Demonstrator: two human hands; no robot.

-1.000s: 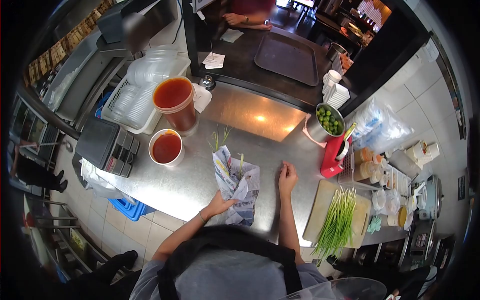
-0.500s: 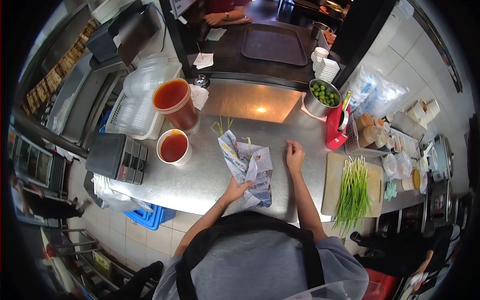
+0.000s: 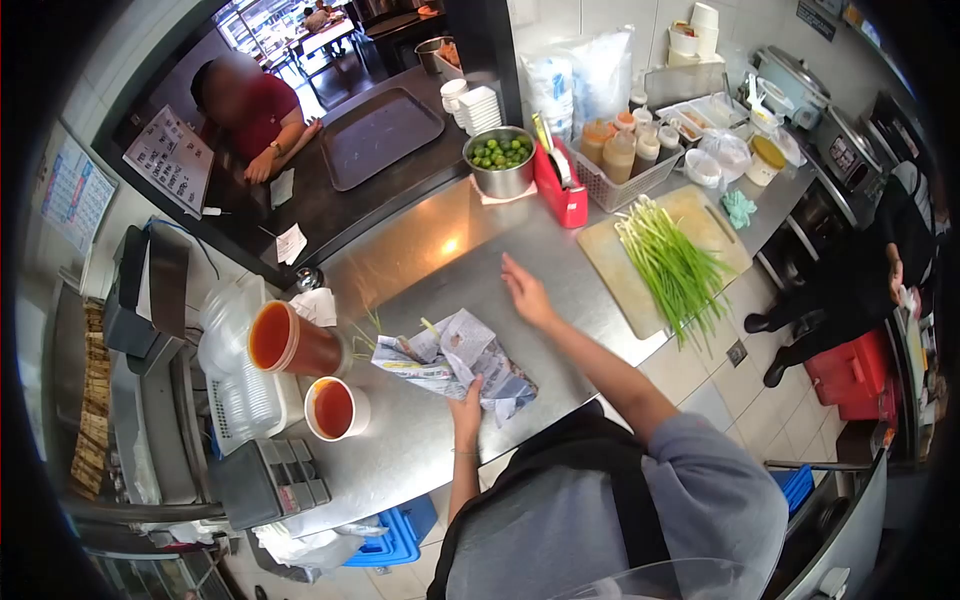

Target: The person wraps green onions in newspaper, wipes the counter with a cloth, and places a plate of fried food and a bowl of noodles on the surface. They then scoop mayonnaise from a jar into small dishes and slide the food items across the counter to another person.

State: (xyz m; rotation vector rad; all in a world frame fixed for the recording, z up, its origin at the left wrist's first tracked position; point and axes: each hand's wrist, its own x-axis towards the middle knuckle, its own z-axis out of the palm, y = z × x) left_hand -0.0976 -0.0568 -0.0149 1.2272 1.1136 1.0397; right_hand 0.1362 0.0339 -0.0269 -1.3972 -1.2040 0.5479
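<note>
Two hands, two jobs: the left hand [image 3: 468, 396] pinches the near edge of the newspaper bundle [image 3: 450, 362] on the steel counter [image 3: 440, 250], probably so the wrap can't spring open around the green stalks poking out its left end. The right hand [image 3: 524, 292] is open and empty, fingers spread just above the counter, right of the bundle. Scallions [image 3: 675, 265] lie on the cutting board [image 3: 610, 262] further right, two sauce tubs [image 3: 300, 375] to the left.
</note>
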